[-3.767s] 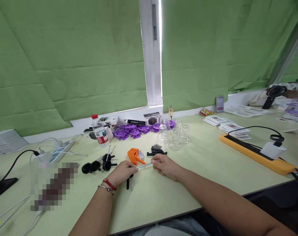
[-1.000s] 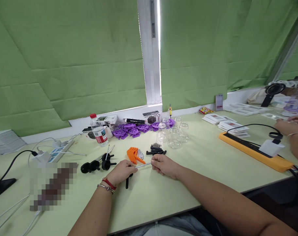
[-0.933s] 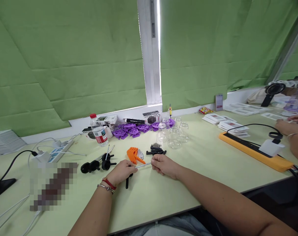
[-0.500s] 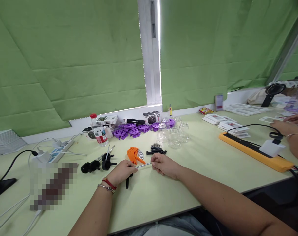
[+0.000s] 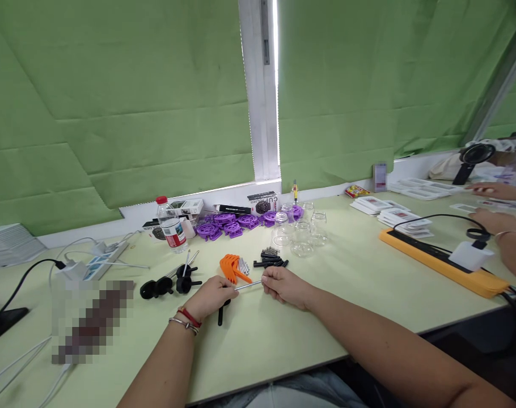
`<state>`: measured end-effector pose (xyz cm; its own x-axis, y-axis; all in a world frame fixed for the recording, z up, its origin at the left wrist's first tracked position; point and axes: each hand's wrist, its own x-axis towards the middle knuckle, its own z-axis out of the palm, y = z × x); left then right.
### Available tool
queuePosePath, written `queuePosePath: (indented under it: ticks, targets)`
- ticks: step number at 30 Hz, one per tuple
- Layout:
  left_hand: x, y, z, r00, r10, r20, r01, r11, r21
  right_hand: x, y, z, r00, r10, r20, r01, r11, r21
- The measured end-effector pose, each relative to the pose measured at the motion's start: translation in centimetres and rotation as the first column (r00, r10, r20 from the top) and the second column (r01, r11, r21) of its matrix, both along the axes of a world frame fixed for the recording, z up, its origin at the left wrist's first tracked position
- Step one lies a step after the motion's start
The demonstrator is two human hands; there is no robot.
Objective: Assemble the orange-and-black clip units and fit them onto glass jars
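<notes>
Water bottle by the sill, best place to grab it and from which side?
Take the water bottle around its labelled middle, coming from the front, the person's side. It stands upright with a round body, so a wrap grip sits well there. Boxes crowd it behind and to the right, and the purple parts lie further right; the table in front is open.

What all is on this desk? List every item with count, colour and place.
metal rod: one, silver, held between both hands
black part: one, under left hand
orange parts: small pile, behind the rod
black knobs: a few, left of hands
purple discs: several, by the wall
glass jars: several, clear, centre back
water bottle: one, red cap
power strip: one, orange, right
co-worker's hands: far right
left hand: gripping rod
right hand: gripping rod
</notes>
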<state>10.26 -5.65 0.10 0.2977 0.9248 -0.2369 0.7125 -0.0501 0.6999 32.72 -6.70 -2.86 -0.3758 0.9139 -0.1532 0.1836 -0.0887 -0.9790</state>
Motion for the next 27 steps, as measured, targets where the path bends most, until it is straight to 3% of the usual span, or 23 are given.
queuePosePath:
  ticks: [10,27]
  targets:
    - [0.30,-0.37,0.66,1.000,-0.001,-0.001,0.001,1.000,-0.002,0.00,-0.09,0.03,0.999,-0.006,-0.043,0.007,1.000,0.002]
    - [0.07,-0.12,0.00,1.000,0.002,0.009,-0.002,1.000,0.007,0.03,0.37,-0.80,0.999,0.008,-0.046,-0.008,1.000,0.000]
